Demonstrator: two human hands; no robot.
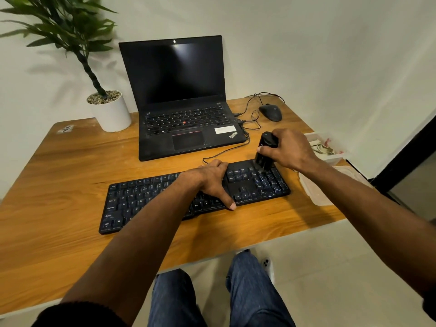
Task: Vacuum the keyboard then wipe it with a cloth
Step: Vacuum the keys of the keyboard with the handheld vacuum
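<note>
Flat black full-size keyboard (193, 194) lies across the near middle of the wooden desk top (70, 161), slightly askew, its right end farther from you.

Your right hand (289, 149) is wrapped round a small black handheld vacuum (265, 152), held upright with its nozzle down on the number-pad keys at the right end. Your left hand (210, 182) lies flat over the keys, fingers curled over the far edge, thumb on the near edge, pinning the board.

Handling, as judged: the keyboard looks light and rigid, likely to skate on smooth wood, so keep that bracing hand on it. Keycaps wobble and can pop; go easy with the nozzle. The vacuum seems light enough for one hand; grip mid-body.

A clear plastic tub (335, 156) at the right desk edge holds crumpled fabric, possibly the cloth.
</note>
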